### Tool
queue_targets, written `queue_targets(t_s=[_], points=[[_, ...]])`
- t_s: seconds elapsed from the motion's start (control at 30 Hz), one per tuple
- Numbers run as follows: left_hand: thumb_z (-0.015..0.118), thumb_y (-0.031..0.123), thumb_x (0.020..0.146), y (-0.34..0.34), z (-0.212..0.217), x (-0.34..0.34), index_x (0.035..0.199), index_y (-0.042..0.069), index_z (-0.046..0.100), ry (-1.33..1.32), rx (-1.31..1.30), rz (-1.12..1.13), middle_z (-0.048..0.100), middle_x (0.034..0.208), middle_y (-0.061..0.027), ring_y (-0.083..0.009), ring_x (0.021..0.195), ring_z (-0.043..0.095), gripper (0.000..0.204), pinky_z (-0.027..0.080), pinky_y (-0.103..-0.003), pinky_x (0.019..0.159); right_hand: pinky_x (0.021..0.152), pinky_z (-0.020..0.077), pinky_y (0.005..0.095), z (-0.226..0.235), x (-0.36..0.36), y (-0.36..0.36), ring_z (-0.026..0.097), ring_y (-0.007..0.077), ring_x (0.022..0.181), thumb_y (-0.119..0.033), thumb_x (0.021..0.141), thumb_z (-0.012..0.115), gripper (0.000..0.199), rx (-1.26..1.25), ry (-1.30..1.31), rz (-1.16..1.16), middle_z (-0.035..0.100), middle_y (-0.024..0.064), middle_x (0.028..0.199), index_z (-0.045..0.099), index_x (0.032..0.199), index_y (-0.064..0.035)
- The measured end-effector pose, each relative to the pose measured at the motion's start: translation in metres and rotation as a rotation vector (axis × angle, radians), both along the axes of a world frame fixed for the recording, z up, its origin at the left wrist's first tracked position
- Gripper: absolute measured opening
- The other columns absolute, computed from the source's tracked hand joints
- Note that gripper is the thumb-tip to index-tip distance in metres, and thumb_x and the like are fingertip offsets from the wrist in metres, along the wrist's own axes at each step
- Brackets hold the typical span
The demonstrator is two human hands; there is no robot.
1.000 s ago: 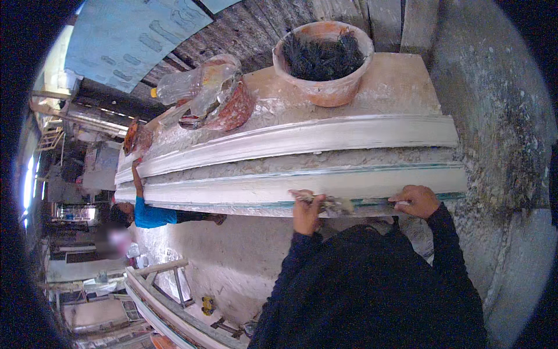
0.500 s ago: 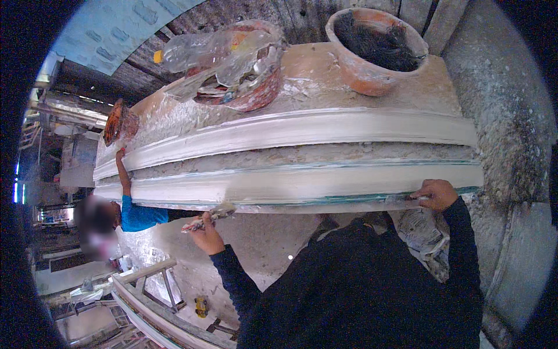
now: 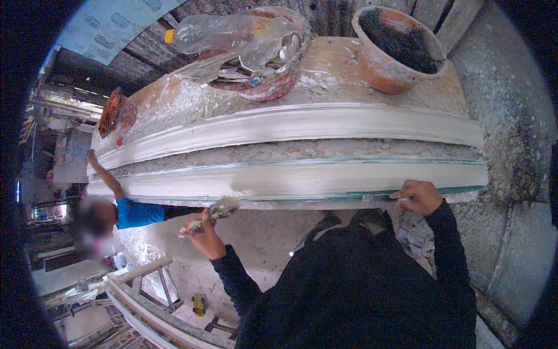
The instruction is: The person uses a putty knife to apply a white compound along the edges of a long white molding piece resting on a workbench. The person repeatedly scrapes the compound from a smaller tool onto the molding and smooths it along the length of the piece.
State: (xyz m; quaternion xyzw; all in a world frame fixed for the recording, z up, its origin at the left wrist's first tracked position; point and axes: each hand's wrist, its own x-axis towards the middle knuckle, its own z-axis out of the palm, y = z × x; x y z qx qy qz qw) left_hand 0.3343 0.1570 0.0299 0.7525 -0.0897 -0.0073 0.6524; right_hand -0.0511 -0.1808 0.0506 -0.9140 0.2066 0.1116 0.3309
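Two long white plaster moldings lie side by side along the workbench, a far molding (image 3: 325, 121) and a near molding (image 3: 290, 179) with green streaks along its edges. My right hand (image 3: 419, 198) is closed around a flat scraper (image 3: 379, 199), its blade against the near molding's front edge. In my left hand (image 3: 207, 237) is a plaster-crusted brush (image 3: 223, 206), tilted up with its pale, clumped head near the bench edge. My left fingers wrap its handle, which looks reddish and smeared.
Beyond the moldings stand a bowl of dark fibers (image 3: 401, 49), a basin of scraps (image 3: 267, 87) with a plastic bottle (image 3: 215, 34), and an orange-rimmed pot (image 3: 116, 113). A child in a blue shirt (image 3: 139, 214) leans on the bench's left end. A wooden frame (image 3: 145, 291) lies lower left.
My right hand and the scraper have slid left along the near molding's edge. The child's hand has moved left, and a small red thing now shows on the bench. The view has shifted slightly.
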Motion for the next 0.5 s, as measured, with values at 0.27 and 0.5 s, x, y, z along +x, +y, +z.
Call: queue_targets(t_s=[0.27,0.5], points=[[0.065,0.015,0.079,0.004,-0.012,-0.007,0.094,0.007,0.042,0.083,0.039,0.018,0.060,0.095,-0.0133,-0.0176,0.083,0.059,0.029,0.050,-0.026,0.061,0.064,0.0464,0.0385,-0.018,0.011,-0.005,0.057,0.0275,0.075,-0.032,0.076,0.058,0.026,-0.047,0.038,0.083,0.055,0.0080,0.078,0.064,0.101,-0.0246],[0.063,0.014,0.081,0.003,-0.009,-0.007,0.097,0.007,0.040,0.059,0.049,0.001,0.060,0.096,-0.0158,-0.0204,0.085,0.060,0.029,0.051,-0.027,0.062,0.063,0.0468,0.0401,-0.038,0.064,0.012,0.057,0.0288,0.076,-0.032,0.075,0.058,0.029,0.032,-0.050,0.164,0.054,0.0077,0.080,0.063,0.103,-0.0274]])
